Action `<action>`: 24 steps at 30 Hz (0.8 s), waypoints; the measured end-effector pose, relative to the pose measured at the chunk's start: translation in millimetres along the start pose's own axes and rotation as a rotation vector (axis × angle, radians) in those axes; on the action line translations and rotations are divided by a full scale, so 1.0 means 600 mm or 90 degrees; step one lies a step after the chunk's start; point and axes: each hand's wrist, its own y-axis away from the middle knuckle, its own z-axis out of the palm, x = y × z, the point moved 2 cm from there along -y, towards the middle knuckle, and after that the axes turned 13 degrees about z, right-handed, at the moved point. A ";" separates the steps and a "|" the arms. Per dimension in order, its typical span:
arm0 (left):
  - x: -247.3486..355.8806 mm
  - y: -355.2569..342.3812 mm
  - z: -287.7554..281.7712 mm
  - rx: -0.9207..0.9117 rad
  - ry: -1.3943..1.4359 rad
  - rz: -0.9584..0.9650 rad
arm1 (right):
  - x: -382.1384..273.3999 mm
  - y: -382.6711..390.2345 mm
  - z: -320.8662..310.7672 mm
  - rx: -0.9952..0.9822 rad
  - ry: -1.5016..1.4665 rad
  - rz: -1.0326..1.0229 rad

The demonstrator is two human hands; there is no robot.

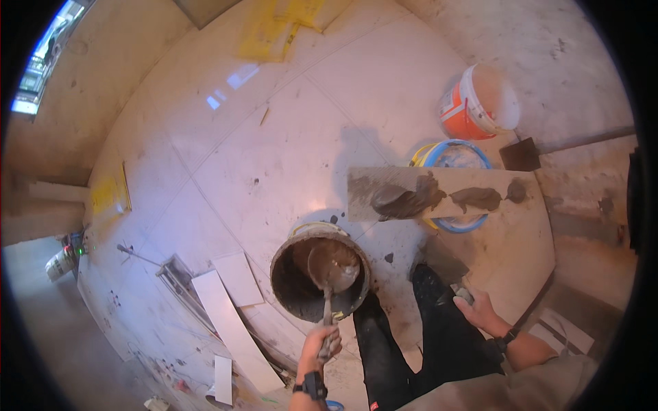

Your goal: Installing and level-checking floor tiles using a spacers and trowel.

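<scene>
My left hand (321,348) grips the handle of a trowel (333,268) whose round blade, coated in wet grey mortar, sits inside a dirty round bucket (288,291) on the floor. My right hand (480,309) rests on the near edge of a large tile (504,257) lying back side up across my knee and a blue bucket (458,155). Lumps of grey mortar (411,198) lie in a row along the tile's far strip. Between the two hands my dark trouser legs (411,342) are visible.
An orange and white bucket (476,103) stands at the back right beside a grey wall base. Cut tile strips (229,312) and a metal tool (140,257) lie on the tiled floor to the left. Yellow paper (267,34) lies far back.
</scene>
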 end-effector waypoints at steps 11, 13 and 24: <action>-0.023 0.164 0.235 -0.015 -0.445 0.197 | 0.066 0.027 -0.075 0.109 -0.140 0.017; -0.047 0.087 0.258 -0.109 -0.621 0.372 | 0.086 0.038 -0.097 0.138 -0.168 0.029; -0.040 -0.049 0.541 -0.115 -0.629 0.208 | 0.218 0.054 -0.152 0.235 -0.289 0.137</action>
